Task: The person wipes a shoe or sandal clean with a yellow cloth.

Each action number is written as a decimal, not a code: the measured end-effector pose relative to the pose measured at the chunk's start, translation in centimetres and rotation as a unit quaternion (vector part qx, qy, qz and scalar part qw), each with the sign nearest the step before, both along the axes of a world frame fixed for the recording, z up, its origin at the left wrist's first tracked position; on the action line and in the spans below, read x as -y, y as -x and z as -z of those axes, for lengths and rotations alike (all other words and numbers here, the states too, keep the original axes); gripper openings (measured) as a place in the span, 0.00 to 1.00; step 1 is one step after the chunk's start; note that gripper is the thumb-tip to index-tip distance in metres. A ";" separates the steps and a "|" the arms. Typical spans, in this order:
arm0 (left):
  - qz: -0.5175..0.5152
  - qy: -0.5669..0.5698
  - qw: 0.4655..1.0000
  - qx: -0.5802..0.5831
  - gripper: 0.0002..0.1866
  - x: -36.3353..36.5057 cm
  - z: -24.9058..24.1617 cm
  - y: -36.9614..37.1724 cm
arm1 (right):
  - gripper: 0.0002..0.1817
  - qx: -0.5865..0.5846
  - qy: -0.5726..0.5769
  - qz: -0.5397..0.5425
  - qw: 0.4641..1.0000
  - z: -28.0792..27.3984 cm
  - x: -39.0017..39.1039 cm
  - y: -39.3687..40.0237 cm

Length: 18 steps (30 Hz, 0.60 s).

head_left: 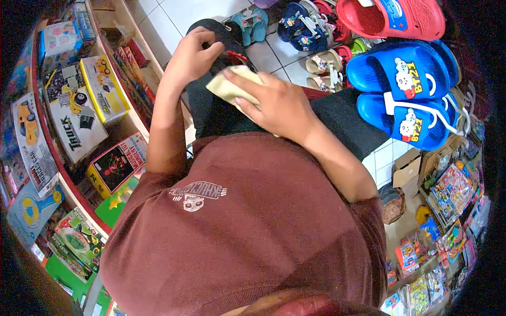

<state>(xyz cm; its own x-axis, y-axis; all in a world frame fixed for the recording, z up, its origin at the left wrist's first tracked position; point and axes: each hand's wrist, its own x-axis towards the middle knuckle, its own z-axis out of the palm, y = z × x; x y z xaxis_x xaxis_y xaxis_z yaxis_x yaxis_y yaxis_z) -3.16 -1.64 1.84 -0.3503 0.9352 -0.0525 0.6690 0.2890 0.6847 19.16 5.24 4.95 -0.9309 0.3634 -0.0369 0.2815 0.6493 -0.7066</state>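
My left hand (pixel 196 55) is closed, fingers curled at the edge of a black slipper-like item (pixel 220 32) with red detail, which lies over my black-trousered leg. Part of that item is hidden behind the hands, and its exact kind does not show clearly. Folded pale yellow cloth (pixel 232 90) is gripped in my right hand (pixel 282 102), pressed close to the black item's near end. Some blur shows at the right fingertips.
Blue slippers (pixel 403 76) in pairs hang on the right, below a red clog (pixel 390 18). Smaller sandals (pixel 305 31) lie about the white tiled floor (pixel 168 21). Toy boxes (pixel 74 113) fill the shelf on my left; packaged goods (pixel 448 195) crowd the lower right.
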 end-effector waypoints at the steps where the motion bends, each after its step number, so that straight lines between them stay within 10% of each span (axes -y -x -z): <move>1: 0.000 0.006 1.000 0.003 0.15 0.3 0.2 0.2 | 0.26 0.029 -0.009 -0.017 0.999 -0.2 0.0 -0.5; 18: 0.006 -0.011 0.999 -0.030 0.17 0.8 -0.8 -0.3 | 0.24 0.122 0.003 -0.086 0.989 -3.0 -1.1 -2.7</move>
